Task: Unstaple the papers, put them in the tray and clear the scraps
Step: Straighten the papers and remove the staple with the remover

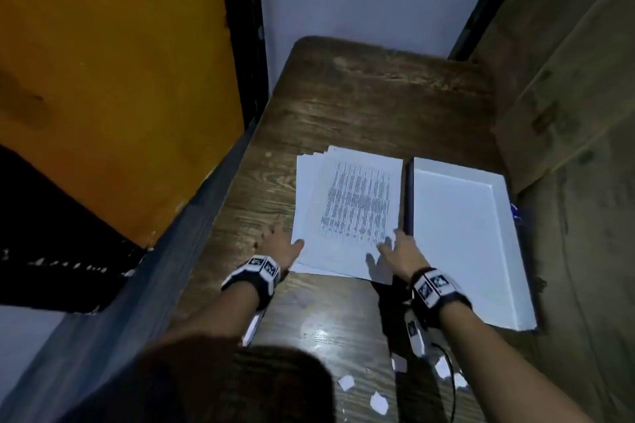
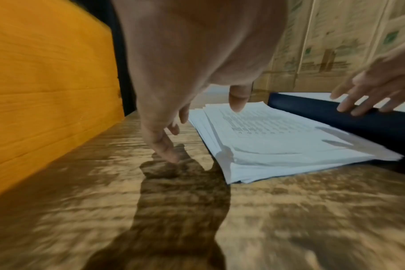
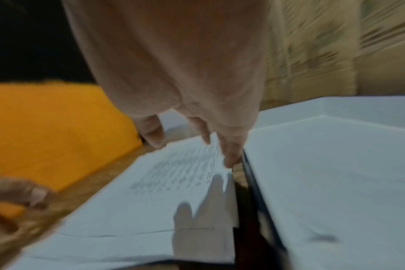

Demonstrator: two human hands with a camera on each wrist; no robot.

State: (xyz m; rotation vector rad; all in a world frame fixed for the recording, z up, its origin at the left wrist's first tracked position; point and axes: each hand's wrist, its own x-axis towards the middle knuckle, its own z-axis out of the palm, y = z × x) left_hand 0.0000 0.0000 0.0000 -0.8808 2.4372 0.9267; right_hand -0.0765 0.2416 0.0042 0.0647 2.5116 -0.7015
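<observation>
A loose stack of white printed papers (image 1: pixel 347 209) (image 2: pixel 278 138) (image 3: pixel 150 197) lies on the wooden table, fanned at its far left corner. Right of it sits a white tray (image 1: pixel 464 233) (image 3: pixel 335 173) with a dark outer wall (image 2: pixel 358 118); nothing lies in it. My left hand (image 1: pixel 280 244) (image 2: pixel 173 117) hovers open at the stack's near left corner, fingers spread over the table. My right hand (image 1: pixel 398 249) (image 3: pixel 197 144) is open above the stack's near right corner, beside the tray wall. Several small white paper scraps (image 1: pixel 378 400) lie near the table's front edge.
An orange wooden board (image 1: pixel 113 79) stands along the table's left side. Cardboard boxes (image 1: pixel 567 79) line the right side, close behind the tray. The wooden table (image 1: pixel 360 106) runs bare beyond the papers to a pale wall. A dark cable (image 1: pixel 450 385) trails by the scraps.
</observation>
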